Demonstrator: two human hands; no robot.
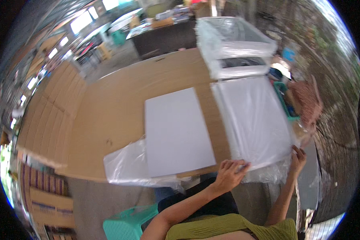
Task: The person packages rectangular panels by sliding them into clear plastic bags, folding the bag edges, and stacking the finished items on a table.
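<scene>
The plastic stack (pixel 254 120) is positioned on the table (pixel 104 108). Relative to its centre, the left hand (pixel 230 176) is placed at 7 o'clock and the right hand (pixel 298 161) at 4 o'clock, both with fingers drawn together at its edge; whether plastic is pinched cannot be told. A white sheet (pixel 178 132) is laid at 9 o'clock, partly over clear film (pixel 124 162).

Glossy, creased, translucent plastic film (pixel 254 120), smooth matt white sheet (pixel 178 132), matt, cardboard-like brown tabletop (pixel 112 100).
</scene>
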